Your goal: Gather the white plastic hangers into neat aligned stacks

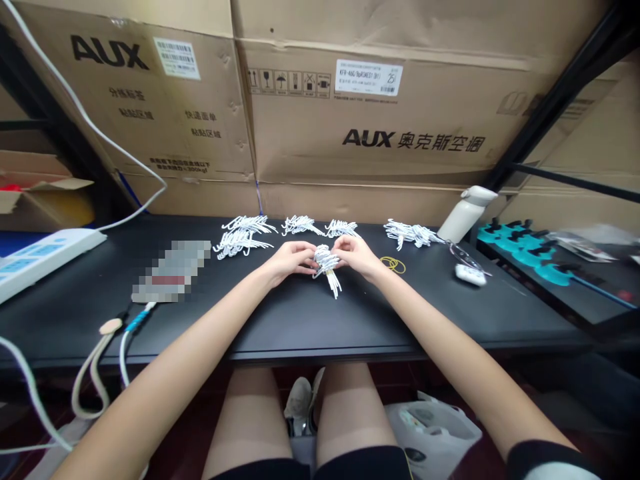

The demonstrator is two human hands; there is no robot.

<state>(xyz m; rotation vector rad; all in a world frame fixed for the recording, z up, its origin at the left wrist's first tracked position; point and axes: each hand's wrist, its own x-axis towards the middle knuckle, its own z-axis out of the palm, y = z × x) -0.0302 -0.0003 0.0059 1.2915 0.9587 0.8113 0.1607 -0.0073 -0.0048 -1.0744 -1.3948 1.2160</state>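
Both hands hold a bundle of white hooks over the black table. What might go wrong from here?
The bundle of hooks is pinched only between the left hand and right hand; it may slip and scatter. Stray hooks might tangle with the piles just behind.

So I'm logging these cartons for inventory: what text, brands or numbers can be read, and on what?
"AUX": left cardboard box.
"分拣标签 粘贴区域", "快递面单 粘贴区域": same box.
"AUX 奥克斯空调": right cardboard box.
"KFR-" and "25": white label on it; rest too small.
Barcode sticker and fine print, left box: too small.
Pixelated patch: unreadable.
Held white bundle: no text.
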